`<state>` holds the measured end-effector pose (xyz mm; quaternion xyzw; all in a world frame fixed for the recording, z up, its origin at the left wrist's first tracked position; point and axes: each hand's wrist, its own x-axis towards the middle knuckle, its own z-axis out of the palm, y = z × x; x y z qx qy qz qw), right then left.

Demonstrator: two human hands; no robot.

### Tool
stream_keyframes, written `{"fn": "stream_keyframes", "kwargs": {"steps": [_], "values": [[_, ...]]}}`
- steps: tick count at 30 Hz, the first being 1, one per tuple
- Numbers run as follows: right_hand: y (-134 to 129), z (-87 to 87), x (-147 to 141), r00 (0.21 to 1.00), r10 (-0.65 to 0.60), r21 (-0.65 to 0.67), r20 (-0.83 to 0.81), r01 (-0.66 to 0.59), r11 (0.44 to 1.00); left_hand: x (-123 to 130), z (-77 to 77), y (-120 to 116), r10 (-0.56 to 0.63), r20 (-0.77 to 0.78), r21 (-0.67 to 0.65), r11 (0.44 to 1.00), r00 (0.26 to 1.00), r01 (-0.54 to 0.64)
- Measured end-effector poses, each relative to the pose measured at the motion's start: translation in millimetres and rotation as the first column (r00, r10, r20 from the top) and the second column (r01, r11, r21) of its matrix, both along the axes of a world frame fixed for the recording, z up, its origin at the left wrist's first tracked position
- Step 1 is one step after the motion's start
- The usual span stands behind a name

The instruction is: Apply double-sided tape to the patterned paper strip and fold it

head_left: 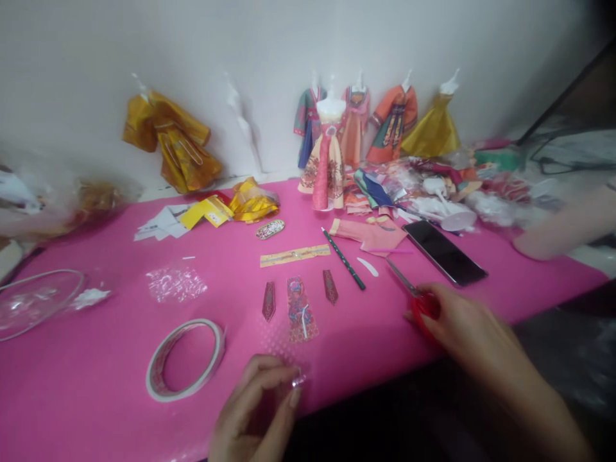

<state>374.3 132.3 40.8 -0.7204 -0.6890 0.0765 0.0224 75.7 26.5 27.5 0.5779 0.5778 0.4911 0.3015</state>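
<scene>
Near the front edge of the pink table, my left hand (262, 407) pinches a small piece of clear plastic (298, 378) between thumb and fingers. My right hand (447, 317) is closed on the red handles of scissors (403, 277), whose blades point up and left. Beyond my left hand lies a patterned fabric panel (299, 301) with a thin white strip on it. Dark red pointed pieces, one on the left (269, 301) and one on the right (330, 287), flank the panel. Above them lies a yellow patterned band (294, 256), with a dark green pencil (344, 258) to its right.
A tape roll (154, 372) lies at the left, near a clear plastic packet (176, 283). A black phone (445, 252) lies right of a pink garment piece (368, 233). Dressed doll forms and a fabric pile (423, 186) line the back.
</scene>
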Motion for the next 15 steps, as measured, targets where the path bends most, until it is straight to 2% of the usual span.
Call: {"fn": "stream_keyframes", "kwargs": {"steps": [5,11,15], "values": [[-2.1,-4.1,10.4,0.995,0.100,0.044,-0.014,-0.099,0.994,5.2,-3.3,-0.2,0.018,-0.013,-0.013,1.000,1.000,-0.018],[1.9,-7.3,19.5,0.988,0.059,0.056,-0.143,-0.051,0.997,6.7,-9.8,-1.4,-0.014,-0.011,-0.030,0.999,1.000,0.014],[9.8,-18.0,20.7,0.983,0.123,0.105,-0.133,-0.110,0.988,8.2,-11.2,-1.2,-0.022,0.002,-0.051,0.998,1.000,0.022]]}}
